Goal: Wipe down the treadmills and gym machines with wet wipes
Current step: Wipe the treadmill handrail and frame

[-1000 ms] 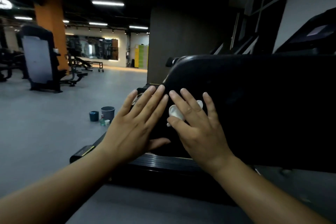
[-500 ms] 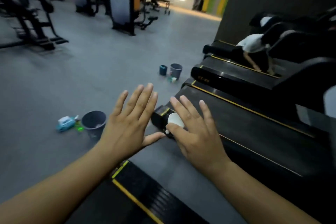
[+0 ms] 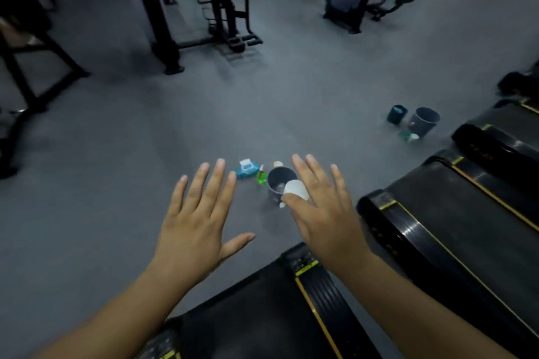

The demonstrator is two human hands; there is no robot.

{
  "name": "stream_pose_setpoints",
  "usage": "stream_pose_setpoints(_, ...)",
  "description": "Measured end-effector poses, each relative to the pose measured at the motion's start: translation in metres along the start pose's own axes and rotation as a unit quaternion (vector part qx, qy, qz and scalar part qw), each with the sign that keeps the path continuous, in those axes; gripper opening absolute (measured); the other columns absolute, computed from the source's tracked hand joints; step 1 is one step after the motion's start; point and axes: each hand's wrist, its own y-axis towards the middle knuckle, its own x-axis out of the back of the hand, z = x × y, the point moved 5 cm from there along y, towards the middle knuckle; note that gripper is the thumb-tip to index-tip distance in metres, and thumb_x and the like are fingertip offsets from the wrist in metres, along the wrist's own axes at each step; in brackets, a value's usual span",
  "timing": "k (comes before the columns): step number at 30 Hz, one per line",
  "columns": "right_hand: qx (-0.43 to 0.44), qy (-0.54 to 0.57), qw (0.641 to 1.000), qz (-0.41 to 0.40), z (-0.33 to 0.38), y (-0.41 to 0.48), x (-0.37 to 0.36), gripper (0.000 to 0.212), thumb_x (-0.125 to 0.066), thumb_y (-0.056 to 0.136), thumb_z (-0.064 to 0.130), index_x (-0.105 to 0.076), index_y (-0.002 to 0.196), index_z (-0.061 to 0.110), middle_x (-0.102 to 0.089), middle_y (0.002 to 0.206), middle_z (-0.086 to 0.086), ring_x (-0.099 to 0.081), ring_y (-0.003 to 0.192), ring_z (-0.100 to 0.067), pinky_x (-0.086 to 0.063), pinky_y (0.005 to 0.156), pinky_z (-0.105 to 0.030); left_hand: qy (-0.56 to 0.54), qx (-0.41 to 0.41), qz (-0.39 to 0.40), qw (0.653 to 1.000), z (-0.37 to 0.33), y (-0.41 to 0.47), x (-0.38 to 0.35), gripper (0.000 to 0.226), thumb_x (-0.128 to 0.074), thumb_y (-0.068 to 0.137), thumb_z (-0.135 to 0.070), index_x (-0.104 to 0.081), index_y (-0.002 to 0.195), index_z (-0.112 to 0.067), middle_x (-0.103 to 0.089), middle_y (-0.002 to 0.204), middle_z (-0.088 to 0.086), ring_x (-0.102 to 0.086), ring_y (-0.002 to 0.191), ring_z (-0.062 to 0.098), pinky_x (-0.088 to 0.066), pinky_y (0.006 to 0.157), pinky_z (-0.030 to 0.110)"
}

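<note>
My right hand (image 3: 323, 210) has its fingers (image 3: 315, 175) stretched out almost flat, yet my thumb pins a crumpled white wet wipe (image 3: 295, 190) against the side of the forefinger. The wad sticks out to the left of the hand, bunched, so I cannot tell a clear long axis. My left hand (image 3: 194, 221) is spread wide, fingers fanned and thumb out to the right, holding nothing and touching nothing.

Both hands hang in the air over the grey floor (image 3: 116, 154). Beyond the wipe, on the floor, stands a small dark bin (image 3: 275, 183), upright, with a green bottle (image 3: 261, 176) just beside it on the left and a blue pack of wipes (image 3: 246, 169) further left, flap up. Black treadmills (image 3: 452, 227) with yellow edge lines lie to the right and below my arms. A second bin (image 3: 424, 124) and a small dark cup (image 3: 396, 114) sit further off by another treadmill.
</note>
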Motion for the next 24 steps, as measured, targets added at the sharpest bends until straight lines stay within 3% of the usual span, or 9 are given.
stream_pose_setpoints(4, 0.013, 0.03, 0.999, 0.004, 0.006, 0.031, -0.026, 0.048, -0.03, 0.111, 0.024, -0.071, 0.09, 0.016, -0.043, 0.156, -0.014, -0.041, 0.145, -0.03, -0.026, 0.12, -0.052, 0.025, 0.031, 0.017, 0.999, 0.041, 0.014, 0.006, 0.097, -0.034, 0.092, -0.074, -0.028, 0.159, -0.005, -0.016, 0.168, 0.016, -0.021, 0.154, 0.036, -0.023, 0.121, 0.058)
stream_pose_setpoints(10, 0.016, 0.037, 0.999, -0.021, -0.025, 0.078, -0.069, 0.006, -0.069, 0.096, 0.018, -0.07, 0.091, 0.016, -0.045, 0.154, -0.014, -0.04, 0.145, -0.029, -0.024, 0.121, -0.051, 0.027, 0.049, 0.022, 0.998, 0.06, 0.081, -0.014, 0.099, -0.036, 0.091, -0.075, -0.02, 0.16, -0.007, -0.014, 0.169, 0.015, -0.02, 0.154, 0.034, -0.022, 0.122, 0.057)
stream_pose_setpoints(15, 0.002, 0.046, 0.999, -0.009, -0.093, 0.126, -0.12, 0.015, -0.058, 0.099, 0.025, -0.07, 0.095, 0.019, -0.043, 0.156, -0.014, -0.038, 0.146, -0.031, -0.026, 0.121, -0.053, 0.011, 0.032, 0.033, 0.999, 0.061, 0.174, -0.058, 0.098, -0.035, 0.091, -0.075, -0.021, 0.16, -0.007, -0.017, 0.168, 0.016, -0.02, 0.154, 0.034, -0.024, 0.121, 0.057)
stream_pose_setpoints(19, -0.006, 0.047, 0.999, -0.005, -0.139, 0.154, -0.16, 0.003, -0.069, 0.095, 0.022, -0.071, 0.095, 0.02, -0.041, 0.157, -0.014, -0.036, 0.148, -0.029, -0.024, 0.122, -0.05, -0.007, 0.018, 0.025, 0.999, 0.061, 0.243, -0.093, 0.097, -0.035, 0.09, -0.075, -0.022, 0.159, -0.008, -0.018, 0.168, 0.016, -0.021, 0.154, 0.034, -0.023, 0.12, 0.056)
stream_pose_setpoints(22, -0.035, 0.052, 0.998, -0.001, -0.172, 0.174, -0.187, 0.016, -0.08, 0.085, 0.018, -0.071, 0.099, 0.019, -0.04, 0.157, -0.015, -0.033, 0.148, -0.03, -0.026, 0.121, -0.052, -0.024, -0.002, 0.01, 1.0, 0.064, 0.294, -0.117, 0.097, -0.036, 0.09, -0.075, -0.022, 0.159, -0.008, -0.018, 0.168, 0.016, -0.02, 0.154, 0.033, -0.021, 0.121, 0.055)
stream_pose_setpoints(24, -0.051, 0.047, 0.998, -0.013, -0.192, 0.184, -0.204, 0.015, -0.074, 0.089, 0.02, -0.07, 0.103, 0.019, -0.036, 0.159, -0.013, -0.033, 0.149, -0.031, -0.029, 0.119, -0.055, -0.035, -0.025, 0.002, 0.999, 0.066, 0.324, -0.135, 0.097, -0.037, 0.09, -0.075, -0.021, 0.16, -0.009, -0.017, 0.167, 0.015, -0.021, 0.154, 0.033, -0.02, 0.121, 0.054)
